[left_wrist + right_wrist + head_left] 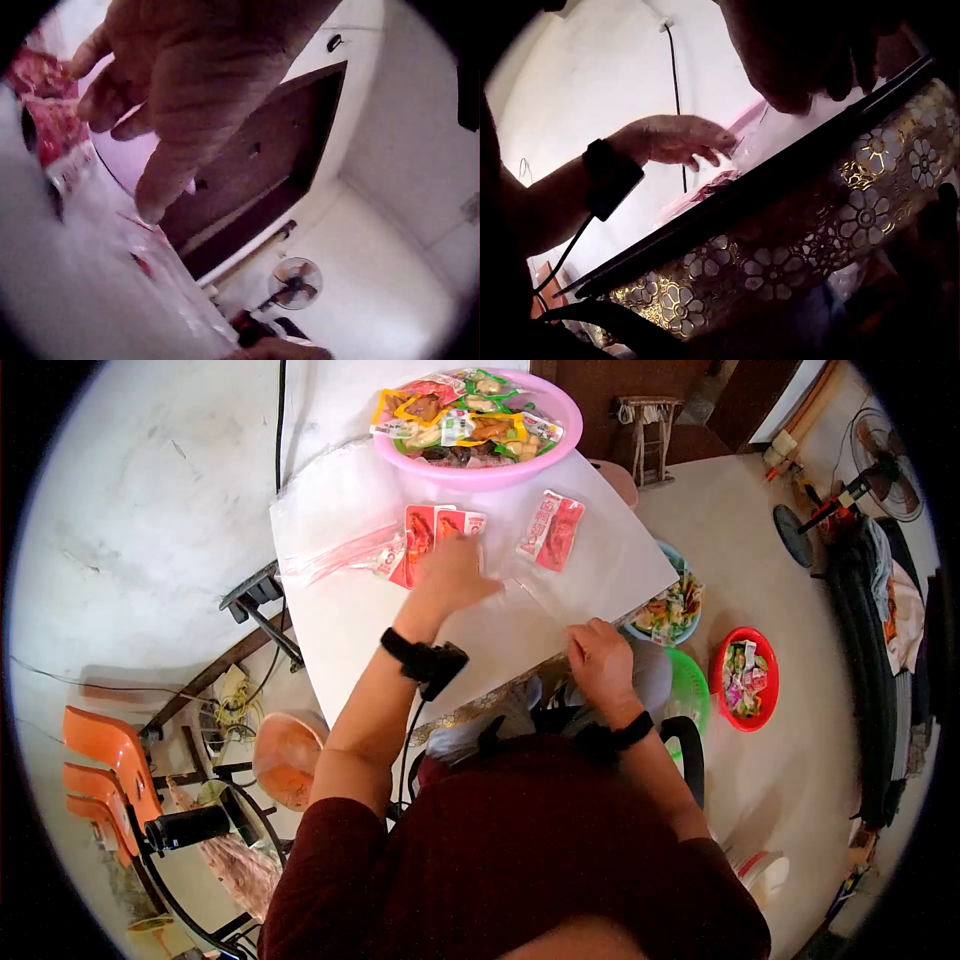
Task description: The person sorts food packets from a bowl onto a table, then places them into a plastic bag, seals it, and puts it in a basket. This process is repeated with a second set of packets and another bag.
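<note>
In the head view my left hand [455, 575] is over two red packets [420, 540] lying side by side on the white-covered table [350, 650]. The left wrist view shows that hand [195, 90] with spread, slightly bent fingers beside the red packets [56, 124]; whether the fingertips touch them I cannot tell. Another red and white packet [552, 530] lies apart to the right. Clear plastic bags [340, 555] are left of the pair. My right hand [603, 665] hangs loosely curled at the table's near right edge, holding nothing visible.
A pink basin [480, 478] of assorted packets stands at the table's far side. On the floor to the right are a red basin [768, 680], a green basin [688, 685] and a blue basin [688, 628]. Orange chairs [110, 745] and a bin [285, 760] stand left.
</note>
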Motion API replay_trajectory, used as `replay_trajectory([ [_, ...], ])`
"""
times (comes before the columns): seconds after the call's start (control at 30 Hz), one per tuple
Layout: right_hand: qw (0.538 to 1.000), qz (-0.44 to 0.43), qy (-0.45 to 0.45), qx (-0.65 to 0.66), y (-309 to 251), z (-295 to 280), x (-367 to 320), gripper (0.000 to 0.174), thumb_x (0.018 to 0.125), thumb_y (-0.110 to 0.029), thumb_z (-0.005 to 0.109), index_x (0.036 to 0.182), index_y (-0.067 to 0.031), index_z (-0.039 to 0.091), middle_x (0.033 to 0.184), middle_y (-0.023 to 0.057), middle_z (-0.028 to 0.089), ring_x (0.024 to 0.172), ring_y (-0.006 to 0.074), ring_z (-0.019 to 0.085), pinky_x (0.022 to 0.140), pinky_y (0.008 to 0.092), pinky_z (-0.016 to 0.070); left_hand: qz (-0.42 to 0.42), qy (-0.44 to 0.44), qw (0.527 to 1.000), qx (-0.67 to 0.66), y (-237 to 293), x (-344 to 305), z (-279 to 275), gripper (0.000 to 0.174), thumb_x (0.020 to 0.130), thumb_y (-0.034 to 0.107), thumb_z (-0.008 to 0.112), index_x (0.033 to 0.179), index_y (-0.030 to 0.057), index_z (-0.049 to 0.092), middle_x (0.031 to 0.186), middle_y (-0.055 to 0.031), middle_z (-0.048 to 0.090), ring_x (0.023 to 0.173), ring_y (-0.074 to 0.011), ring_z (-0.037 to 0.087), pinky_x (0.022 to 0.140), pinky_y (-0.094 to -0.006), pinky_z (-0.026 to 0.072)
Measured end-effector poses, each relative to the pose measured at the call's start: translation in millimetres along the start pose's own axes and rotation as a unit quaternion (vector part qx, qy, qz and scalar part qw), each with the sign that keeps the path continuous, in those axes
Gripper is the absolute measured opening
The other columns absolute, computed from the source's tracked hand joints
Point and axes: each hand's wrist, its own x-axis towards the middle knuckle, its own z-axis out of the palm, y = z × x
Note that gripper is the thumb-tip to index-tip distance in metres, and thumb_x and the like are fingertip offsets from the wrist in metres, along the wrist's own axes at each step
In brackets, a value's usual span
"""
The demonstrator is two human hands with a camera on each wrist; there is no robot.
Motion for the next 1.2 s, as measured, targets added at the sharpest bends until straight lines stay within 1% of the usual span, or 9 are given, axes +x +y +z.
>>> replay_trajectory([
  [0.07,1.000,-0.002,0.007,-0.010,4,2,-1,0.012,0.076,-0.008,0.065,0.087,-0.0064,0.063,0.077,0.0110,0.054,0.077,0.0325,0.057,0.065,0.0433,0.0476,-0.150,-0.055,0.986,0.049,-8,1,-22,0.058,0.064,0.043,0.079,0.104,0.0033,0.065,0.102,-0.0166,0.064,0.096,-0.0329,0.065,0.078,-0.0443,0.0535],
  [0.37,1.000,-0.004,0.024,-0.009,4,0,-6,0.008,0.077,-0.010,0.066,0.083,-0.0064,0.061,0.076,0.0103,0.053,0.074,0.0316,0.057,0.064,0.0428,0.0471,-0.183,0.032,0.982,0.028,-27,-7,12,0.059,0.067,0.042,0.080,0.107,0.0035,0.059,0.103,-0.0188,0.063,0.094,-0.0359,0.065,0.078,-0.0444,0.0539],
  [0.57,1.000,-0.004,0.014,-0.003,3,-2,-6,0.007,0.079,-0.011,0.065,0.082,-0.0067,0.061,0.076,0.0101,0.053,0.073,0.0313,0.057,0.062,0.0428,0.0469,-0.119,-0.008,0.992,0.034,-29,-19,14,0.047,0.072,0.034,0.076,0.106,0.0056,0.059,0.102,-0.0184,0.063,0.093,-0.0353,0.065,0.076,-0.0451,0.0537],
  [0.67,1.000,-0.005,0.016,0.000,3,0,-8,0.007,0.079,-0.011,0.065,0.082,-0.0067,0.061,0.076,0.0106,0.053,0.072,0.0316,0.057,0.062,0.0429,0.0468,-0.171,-0.143,0.974,0.039,-16,-17,-17,0.041,0.073,0.031,0.075,0.102,0.0060,0.062,0.103,-0.0147,0.063,0.095,-0.0340,0.064,0.076,-0.0456,0.0527],
  [0.77,1.000,-0.009,0.016,0.006,3,-1,-8,0.007,0.079,-0.011,0.065,0.082,-0.0065,0.060,0.076,0.0110,0.053,0.073,0.0319,0.057,0.062,0.0429,0.0468,-0.050,0.013,0.995,0.082,-35,-13,-8,0.041,0.070,0.031,0.076,0.102,0.0078,0.064,0.107,-0.0107,0.064,0.103,-0.0310,0.062,0.079,-0.0451,0.0509],
  [0.9,1.000,-0.012,0.022,0.010,3,-4,-8,0.007,0.079,-0.011,0.065,0.081,-0.0062,0.060,0.075,0.0113,0.052,0.073,0.0322,0.057,0.062,0.0430,0.0467,0.057,-0.068,0.996,0.010,-54,-6,-7,0.054,0.066,0.029,0.077,0.116,0.0121,0.063,0.122,-0.0092,0.060,0.117,-0.0323,0.055,0.092,-0.0550,0.0404],
  [1.0,1.000,-0.008,0.027,0.008,1,-8,-7,0.007,0.079,-0.011,0.065,0.081,-0.0060,0.060,0.075,0.0113,0.052,0.072,0.0323,0.057,0.062,0.0431,0.0465,0.028,-0.174,0.984,0.022,-62,-2,-8,0.061,0.066,0.028,0.077,0.123,0.0139,0.061,0.126,-0.0087,0.059,0.119,-0.0310,0.054,0.096,-0.0545,0.0376],
  [1.1,0.999,-0.007,0.036,0.013,4,-7,-8,0.006,0.080,-0.010,0.064,0.080,-0.0061,0.060,0.075,0.0112,0.052,0.072,0.0322,0.056,0.062,0.0432,0.0464,0.060,-0.078,0.995,0.025,-77,-16,-1,0.057,0.065,0.029,0.077,0.117,0.0108,0.064,0.117,-0.0126,0.064,0.112,-0.0314,0.058,0.092,-0.0487,0.0434],
  [1.2,0.999,-0.004,0.047,0.018,4,-7,-8,0.006,0.079,-0.010,0.064,0.079,-0.0064,0.059,0.075,0.0111,0.052,0.072,0.0321,0.056,0.062,0.0434,0.0464,0.030,-0.104,0.994,0.009,-98,-19,-1,0.047,0.065,0.027,0.077,0.106,0.0067,0.069,0.103,-0.0176,0.067,0.099,-0.0345,0.063,0.083,-0.0421,0.0490],
])
